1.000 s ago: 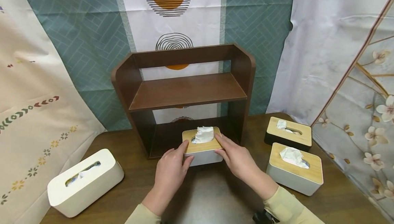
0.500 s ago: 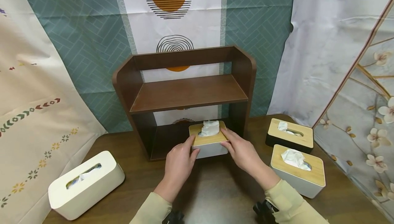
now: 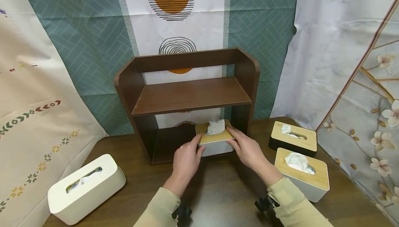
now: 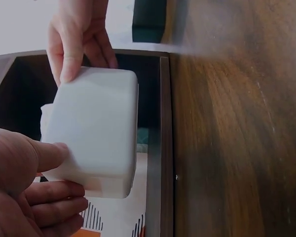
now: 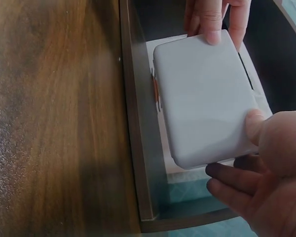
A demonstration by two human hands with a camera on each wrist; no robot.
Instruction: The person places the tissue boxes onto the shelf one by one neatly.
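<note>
A small white tissue box (image 3: 216, 148) with a wood-look lid and a tissue sticking up is at the mouth of the shelf's lower compartment, toward its right side. My left hand (image 3: 187, 157) grips its left end, thumb on the front face and fingers along the side. At the other end my right hand (image 3: 248, 149) grips it the same way, thumb on the front. Both wrist views show the box's pale front face (image 4: 96, 121) between the two hands, with the dark shelf walls around it. The box's rear part is inside the compartment.
The brown two-tier shelf (image 3: 190, 93) stands at the back of the wooden table (image 3: 224, 192). A long white tissue box (image 3: 88, 190) lies at the left. On the right are a black tissue box with a light lid (image 3: 293, 137) and a grey-white one (image 3: 302, 175).
Both hands have moved the tissue box forward and to the right, from in front of the shelf into the lower compartment's opening. The other boxes stay put.
</note>
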